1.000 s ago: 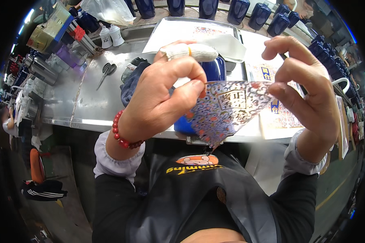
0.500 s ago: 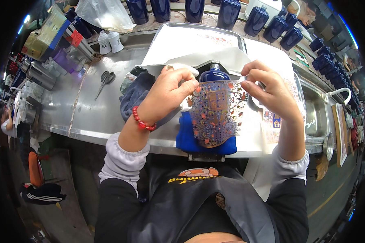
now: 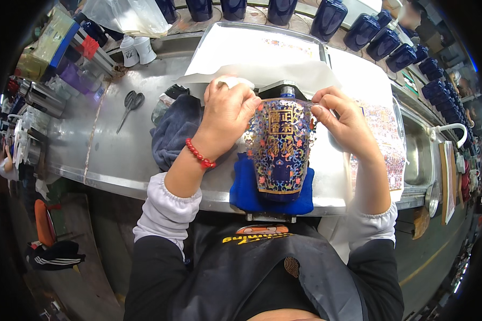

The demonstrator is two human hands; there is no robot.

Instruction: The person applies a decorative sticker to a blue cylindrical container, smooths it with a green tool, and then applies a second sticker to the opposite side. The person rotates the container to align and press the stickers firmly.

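Observation:
A clear decal film [image 3: 303,140] with a colourful floral pattern lies over the front of a dark blue bottle [image 3: 287,92]. My left hand [image 3: 227,109] pinches the film's upper left corner between thumb and fingers. A white wad [image 3: 235,82] also sits in that hand. At the upper right corner, my right hand [image 3: 341,119] pinches the film with thumb and forefinger. The bottle lies on a folded blue cloth [image 3: 242,187], its neck pointing away from me. Whether the film touches the bottle all over, I cannot tell.
A crumpled grey towel [image 3: 171,131] and scissors [image 3: 128,109] lie to the left on the metal bench. Beyond the bottle is a tray [image 3: 225,45] with white sheets. Printed decal sheets [image 3: 383,147] lie right, before a sink [image 3: 419,160]. Several blue bottles [image 3: 329,20] line the back.
Both hands have brought the film down against the bottle, and its pattern now shows flat and clear over the blue. The head view has shifted slightly.

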